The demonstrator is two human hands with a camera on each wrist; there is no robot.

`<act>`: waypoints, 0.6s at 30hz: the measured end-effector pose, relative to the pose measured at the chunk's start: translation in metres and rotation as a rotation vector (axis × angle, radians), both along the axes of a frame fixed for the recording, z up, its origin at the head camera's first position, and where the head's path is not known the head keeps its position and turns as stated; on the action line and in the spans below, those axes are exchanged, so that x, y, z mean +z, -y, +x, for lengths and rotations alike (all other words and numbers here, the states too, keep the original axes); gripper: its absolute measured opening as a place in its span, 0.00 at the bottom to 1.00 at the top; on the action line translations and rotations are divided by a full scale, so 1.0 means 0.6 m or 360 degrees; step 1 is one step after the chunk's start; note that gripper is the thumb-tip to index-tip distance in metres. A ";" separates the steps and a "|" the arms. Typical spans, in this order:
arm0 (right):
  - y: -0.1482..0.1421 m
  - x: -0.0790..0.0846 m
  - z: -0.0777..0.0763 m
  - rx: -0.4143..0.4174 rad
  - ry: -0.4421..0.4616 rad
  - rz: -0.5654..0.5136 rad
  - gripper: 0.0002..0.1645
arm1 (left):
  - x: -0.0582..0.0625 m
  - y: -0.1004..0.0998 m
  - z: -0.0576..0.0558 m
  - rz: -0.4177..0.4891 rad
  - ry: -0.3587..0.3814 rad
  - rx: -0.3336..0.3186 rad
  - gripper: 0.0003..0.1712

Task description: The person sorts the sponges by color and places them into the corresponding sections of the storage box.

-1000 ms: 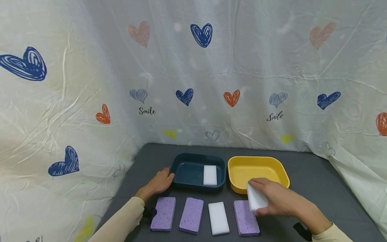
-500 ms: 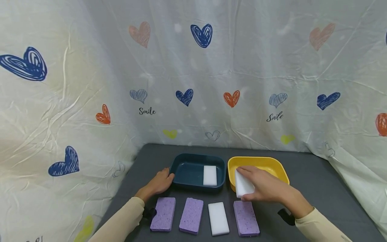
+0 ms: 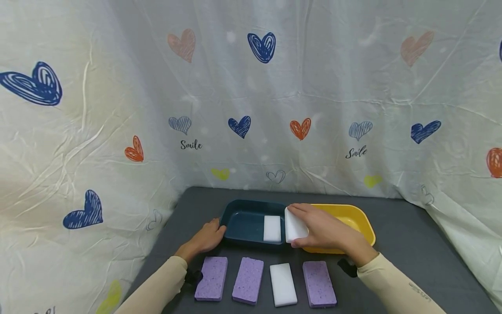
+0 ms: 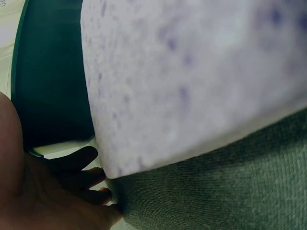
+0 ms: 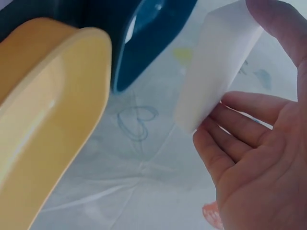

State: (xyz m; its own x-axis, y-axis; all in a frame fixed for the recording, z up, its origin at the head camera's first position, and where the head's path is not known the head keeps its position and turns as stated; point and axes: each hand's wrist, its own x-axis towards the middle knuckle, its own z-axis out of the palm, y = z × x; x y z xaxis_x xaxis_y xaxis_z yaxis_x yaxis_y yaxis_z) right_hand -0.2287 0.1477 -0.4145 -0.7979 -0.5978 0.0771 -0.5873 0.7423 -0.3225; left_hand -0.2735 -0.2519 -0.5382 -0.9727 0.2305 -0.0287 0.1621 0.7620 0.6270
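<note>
My right hand holds a white sponge between thumb and fingers, over the gap where the blue tray and yellow tray meet. In the right wrist view the white block is pinched at its edges. A second white sponge lies inside the blue tray at its right side. My left hand rests at that tray's left edge, its thumb by the near corner. The left wrist view shows its fingers loosely extended beside the tray wall.
Along the front lie a purple sponge, another purple sponge, a white sponge and a further purple sponge. They rest on a dark grey cloth-covered table. A heart-printed curtain hangs behind.
My right hand has carried the white sponge left and away from me, from above the rightmost purple sponge, past the yellow tray's front, to the blue tray's right edge. My left hand has stayed put.
</note>
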 end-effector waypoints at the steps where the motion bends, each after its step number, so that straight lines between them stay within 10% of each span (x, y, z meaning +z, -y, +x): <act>1: 0.005 0.000 -0.002 0.0005 -0.0008 -0.0006 0.58 | 0.004 -0.003 0.002 0.0000 0.0005 0.0005 0.41; 18: 0.078 -0.037 -0.046 0.0071 -0.0086 -0.0059 0.57 | 0.018 -0.013 0.010 -0.0069 0.0045 0.0032 0.37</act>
